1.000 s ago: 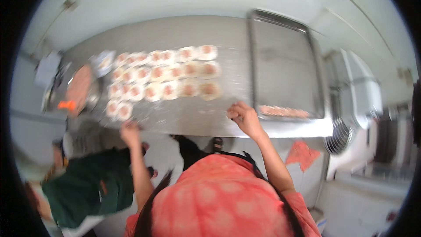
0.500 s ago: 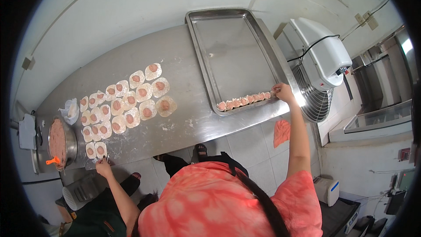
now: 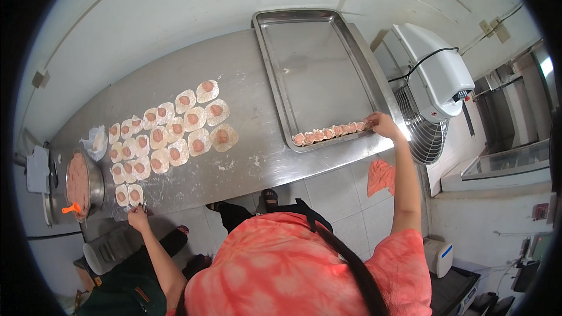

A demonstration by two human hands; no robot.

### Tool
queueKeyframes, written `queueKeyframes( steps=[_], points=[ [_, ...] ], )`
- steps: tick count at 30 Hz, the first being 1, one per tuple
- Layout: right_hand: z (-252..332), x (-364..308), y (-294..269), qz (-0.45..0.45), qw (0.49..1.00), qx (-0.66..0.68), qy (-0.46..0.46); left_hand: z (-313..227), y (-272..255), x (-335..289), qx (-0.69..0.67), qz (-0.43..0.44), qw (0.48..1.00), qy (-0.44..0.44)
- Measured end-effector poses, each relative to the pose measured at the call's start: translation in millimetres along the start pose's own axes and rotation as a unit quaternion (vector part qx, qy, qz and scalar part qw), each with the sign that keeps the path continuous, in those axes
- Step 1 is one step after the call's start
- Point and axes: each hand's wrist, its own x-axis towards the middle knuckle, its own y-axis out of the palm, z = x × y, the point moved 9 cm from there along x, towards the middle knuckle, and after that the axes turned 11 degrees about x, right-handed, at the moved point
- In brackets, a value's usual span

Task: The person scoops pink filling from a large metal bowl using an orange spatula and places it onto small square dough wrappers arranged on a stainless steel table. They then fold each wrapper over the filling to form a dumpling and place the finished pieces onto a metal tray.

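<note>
My right hand (image 3: 381, 125) reaches into the front right corner of a large metal tray (image 3: 363, 73). Its fingers are pinched on a small open-topped dumpling at the right end of a row of dumplings (image 3: 328, 133), which runs along the tray's near edge. My left hand (image 3: 139, 217) is closed at the table's front edge, just below a wrapper with meat filling (image 3: 135, 195). Something thin and dark sticks out of its fingers, too small to make out. Several more wrappers (image 3: 177, 129), each with a lump of pink filling, lie in rows on the steel table.
A metal bowl of meat filling (image 3: 78, 178) with an orange-handled tool (image 3: 71, 208) stands at the left, near a white plastic bag (image 3: 93, 142). Right of the tray is a white mixer (image 3: 433, 70) with a wire guard. Another person's dark green clothing (image 3: 126, 287) shows at lower left.
The whole view has shifted slightly. Both hands stay at nearly the same places, the right at the end of the dumpling row and the left below the wrappers.
</note>
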Motion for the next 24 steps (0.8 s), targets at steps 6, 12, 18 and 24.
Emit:
queueKeyframes(
  steps=[6,12,18,24],
  points=[
    [5,-2,1,-0.005,0.998,-0.059,-0.021,-1,-2,-2,0.009,-0.006,1.0,-0.001],
    [14,3,15,0.117,0.988,-0.102,-0.023,-1,-2,-1,-0.005,0.009,1.0,-0.008],
    [13,5,17,0.15,0.974,-0.156,0.069,-6,-2,-2,-0.001,0.021,1.0,-0.012],
    [16,7,22,0.15,0.969,-0.187,0.058,3,-2,1,0.013,0.012,1.0,-0.002]
  ],
)
